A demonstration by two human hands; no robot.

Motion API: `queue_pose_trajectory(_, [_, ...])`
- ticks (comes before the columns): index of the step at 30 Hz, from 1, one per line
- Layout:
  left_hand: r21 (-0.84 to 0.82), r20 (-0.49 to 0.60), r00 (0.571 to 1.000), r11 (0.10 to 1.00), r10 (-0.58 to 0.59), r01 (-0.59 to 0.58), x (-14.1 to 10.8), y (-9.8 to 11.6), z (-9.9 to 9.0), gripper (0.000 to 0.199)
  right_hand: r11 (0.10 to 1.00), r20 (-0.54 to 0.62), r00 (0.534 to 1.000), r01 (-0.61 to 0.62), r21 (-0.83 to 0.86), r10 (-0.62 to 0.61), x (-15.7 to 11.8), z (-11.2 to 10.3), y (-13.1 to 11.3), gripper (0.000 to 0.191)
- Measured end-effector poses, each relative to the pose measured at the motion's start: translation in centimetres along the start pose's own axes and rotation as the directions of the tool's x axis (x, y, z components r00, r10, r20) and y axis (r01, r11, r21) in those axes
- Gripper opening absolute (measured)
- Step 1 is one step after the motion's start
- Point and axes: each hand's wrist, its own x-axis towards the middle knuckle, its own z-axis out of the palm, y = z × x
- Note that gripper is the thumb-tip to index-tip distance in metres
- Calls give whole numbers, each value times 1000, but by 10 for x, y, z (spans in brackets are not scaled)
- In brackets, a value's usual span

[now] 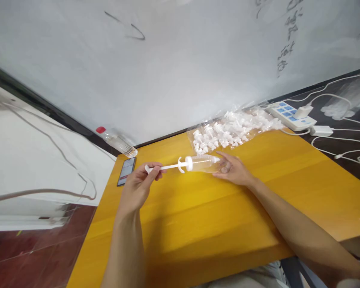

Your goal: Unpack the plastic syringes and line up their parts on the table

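Observation:
Above the yellow table I see a large clear syringe point(201, 163), lying sideways with a white collar and a curved white finger grip. My left hand point(141, 182) is closed on the outer end of its white plunger rod point(169, 167), which is drawn well out of the barrel. At the other end, my right hand point(235, 170) has its thumb and fingers around the clear barrel, palm behind it. A small pale piece shows at that end, partly hidden by the fingers. Just behind the syringe lies a clear bag point(225, 132) of several white plastic parts.
A phone point(126, 171) and a clear bottle with a red cap point(120, 143) are at the table's point(198, 224) left back corner. At the right back, a power strip point(291, 115) has white cables running off it. A whiteboard point(168, 72) stands along the back edge.

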Motion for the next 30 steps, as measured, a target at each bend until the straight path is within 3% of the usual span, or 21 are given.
queue_pose_trajectory(6, [-233,-199,979,972,-42,-5,-7,-22,-33,26,951,19,996,85,-297,-84,6,-35,32,72])
queue_pose_trajectory(9, [-344,-242,964,939,-108,19,-16,-41,-44,27,896,66,995,100,-432,-79,6,-58,41,82])
queue_pose_trajectory(12, [-432,-228,960,901,-165,52,-22,-59,-47,28,848,51,995,105,-519,-91,6,-69,23,101])
queue_pose_trajectory(13, [-454,-218,960,889,-176,60,-23,-64,-46,27,862,8,994,98,-498,-108,6,-68,9,101])
queue_pose_trajectory(15, [-488,-195,963,870,-188,71,-22,-70,-41,26,932,-140,983,58,-357,-114,8,-54,-27,82])
queue_pose_trajectory(17, [-514,-155,970,854,-190,85,-20,-73,-33,25,998,-272,962,-37,-58,20,11,-24,-65,59])
queue_pose_trajectory(18, [-527,-128,974,845,-188,94,-19,-74,-28,25,985,-220,966,-108,134,136,13,-5,-82,56])
queue_pose_trajectory(19, [-539,-101,978,836,-185,103,-17,-75,-22,25,920,-94,961,-217,327,260,15,14,-96,57])
queue_pose_trajectory(21, [-546,-56,982,829,-183,123,-14,-78,-9,26,639,149,882,-431,637,446,21,51,-112,60])
queue_pose_trajectory(23, [-503,-47,982,854,-181,133,-12,-83,5,29,345,294,795,-519,782,531,26,79,-117,60])
queue_pose_trajectory(24, [-463,-43,984,876,-172,133,-12,-86,12,32,253,324,770,-523,814,549,29,88,-117,58])
queue_pose_trajectory(28, [-360,23,991,924,-132,132,-11,-98,38,70,139,379,747,-527,839,547,29,102,-109,54])
queue_pose_trajectory(30, [-348,13,990,928,-140,136,-13,-102,46,75,103,399,739,-530,842,543,25,103,-107,55])
